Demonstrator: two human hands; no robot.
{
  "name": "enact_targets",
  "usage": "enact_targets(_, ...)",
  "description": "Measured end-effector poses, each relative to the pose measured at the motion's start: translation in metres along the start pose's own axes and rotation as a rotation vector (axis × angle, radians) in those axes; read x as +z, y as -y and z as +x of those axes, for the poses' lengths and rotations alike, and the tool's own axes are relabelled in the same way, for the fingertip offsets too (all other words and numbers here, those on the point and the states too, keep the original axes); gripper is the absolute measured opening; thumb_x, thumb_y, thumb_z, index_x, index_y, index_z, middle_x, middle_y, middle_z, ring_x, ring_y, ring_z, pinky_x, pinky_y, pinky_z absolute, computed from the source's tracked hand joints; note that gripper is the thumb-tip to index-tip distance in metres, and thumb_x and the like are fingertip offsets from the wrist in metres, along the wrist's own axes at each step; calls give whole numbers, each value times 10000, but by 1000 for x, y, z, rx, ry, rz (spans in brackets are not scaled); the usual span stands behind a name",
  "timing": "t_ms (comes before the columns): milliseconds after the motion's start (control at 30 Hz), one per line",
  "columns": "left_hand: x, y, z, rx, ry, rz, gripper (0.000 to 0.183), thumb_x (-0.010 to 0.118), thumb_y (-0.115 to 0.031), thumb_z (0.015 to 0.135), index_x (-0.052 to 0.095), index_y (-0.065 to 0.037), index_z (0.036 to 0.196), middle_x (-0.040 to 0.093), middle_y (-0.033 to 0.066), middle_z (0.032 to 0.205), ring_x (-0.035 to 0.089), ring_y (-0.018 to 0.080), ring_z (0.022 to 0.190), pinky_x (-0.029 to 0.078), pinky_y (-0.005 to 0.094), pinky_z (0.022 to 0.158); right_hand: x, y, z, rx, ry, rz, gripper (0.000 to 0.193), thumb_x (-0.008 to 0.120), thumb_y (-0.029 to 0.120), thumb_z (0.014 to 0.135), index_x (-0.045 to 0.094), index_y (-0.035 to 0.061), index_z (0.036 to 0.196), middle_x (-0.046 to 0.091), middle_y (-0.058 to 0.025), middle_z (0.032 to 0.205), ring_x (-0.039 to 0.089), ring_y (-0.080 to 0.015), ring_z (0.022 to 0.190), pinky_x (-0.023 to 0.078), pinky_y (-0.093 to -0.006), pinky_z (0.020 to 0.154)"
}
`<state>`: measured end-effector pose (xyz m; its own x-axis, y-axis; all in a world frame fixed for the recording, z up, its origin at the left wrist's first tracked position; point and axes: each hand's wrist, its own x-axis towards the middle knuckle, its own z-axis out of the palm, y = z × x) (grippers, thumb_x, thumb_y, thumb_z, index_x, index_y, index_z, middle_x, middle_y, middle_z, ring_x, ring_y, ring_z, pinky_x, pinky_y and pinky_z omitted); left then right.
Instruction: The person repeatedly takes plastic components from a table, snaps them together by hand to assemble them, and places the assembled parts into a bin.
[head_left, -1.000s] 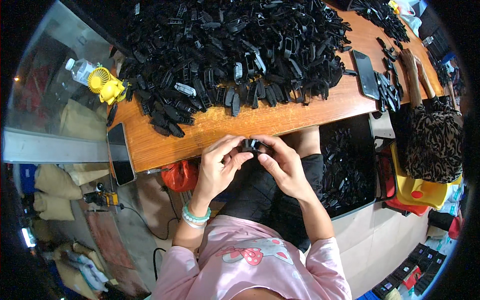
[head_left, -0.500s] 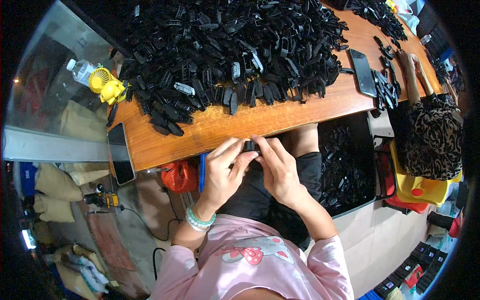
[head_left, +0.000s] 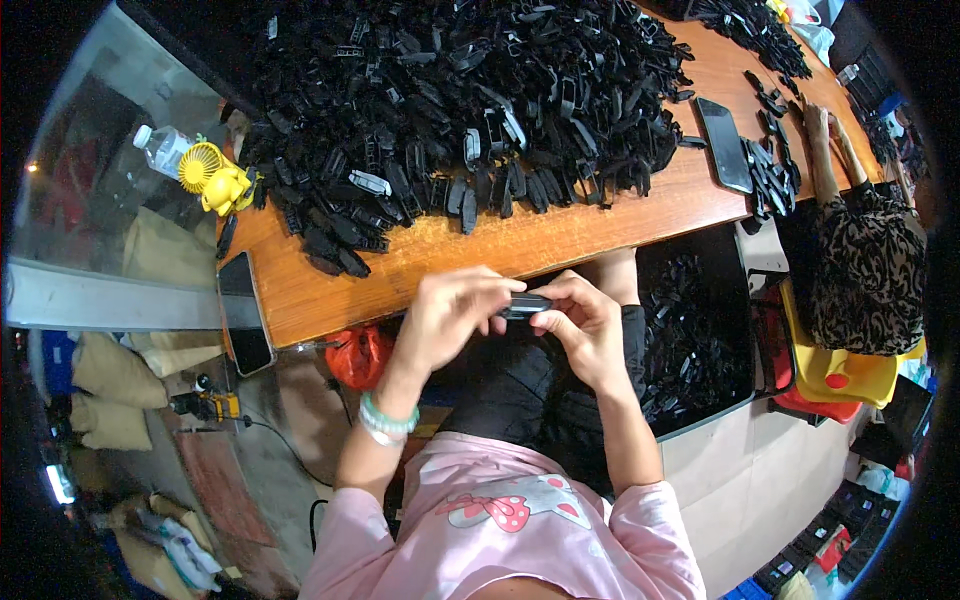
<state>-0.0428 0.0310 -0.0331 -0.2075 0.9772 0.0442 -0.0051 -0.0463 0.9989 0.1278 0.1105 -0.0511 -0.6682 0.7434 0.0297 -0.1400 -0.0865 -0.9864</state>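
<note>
Between my two hands, over my lap by the table's front edge, is a small black plastic part point(head_left: 524, 306), long and narrow. My right hand point(head_left: 588, 325) pinches its right end between thumb and fingers. My left hand point(head_left: 455, 312) is closed at its left end, the fingers slightly blurred and covering that end. Beyond them a big heap of similar black plastic parts point(head_left: 400, 120) covers much of the wooden table point(head_left: 440, 245).
Phones lie at the table's left edge point(head_left: 245, 310) and right of the heap point(head_left: 723, 145). A yellow fan point(head_left: 215, 175) and a bottle point(head_left: 160, 145) stand at left. A black bin point(head_left: 700, 340) of parts is right of my lap. A co-worker's hands point(head_left: 822, 135) work at far right.
The black part has turned from end-on to lengthwise between my hands. My right hand has shifted a little to the right, and my left fingers now reach over the part's left end.
</note>
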Motion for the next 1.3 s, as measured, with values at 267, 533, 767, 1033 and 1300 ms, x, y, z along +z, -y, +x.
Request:
enact_targets(267,-2,21,86,296,-445,1012,259,767,-168,706,607,-7,831,553,90,734,573,233,622,469,337,570,5,-13,59,-289,-132,-623,109,602,20,853,626,-31,946,614,-92,757,552,-121,644,450,-269,593)
enact_targets(533,-7,39,30,221,-540,577,176,737,14,734,578,19,811,534,19,697,453,54,553,400,205,515,22,-8,135,-458,-232,-834,255,681,39,754,646,44,1006,551,-126,833,564,-279,668,468,-334,628)
enact_targets(767,6,27,6,-6,-475,36,134,695,-1,789,578,20,850,597,47,780,542,58,570,432,189,474,21,-12,129,-623,-351,-606,252,671,8,729,589,16,967,581,-146,930,599,-324,815,499,-365,704)
enact_targets(1033,4,30,7,-4,-340,66,242,582,-61,890,588,55,1102,557,42,841,572,94,607,468,205,516,13,-14,67,-232,-123,60,235,569,8,868,576,-37,1099,580,-99,1081,591,-158,943,473,-267,828)
enact_targets(1300,8,4,-3,132,-251,348,229,615,-34,855,598,90,1047,567,78,838,556,117,640,439,230,555,-1,-3,33,-303,143,-383,372,541,-31,852,514,-41,1223,554,-182,1055,583,-301,938,461,-329,812)
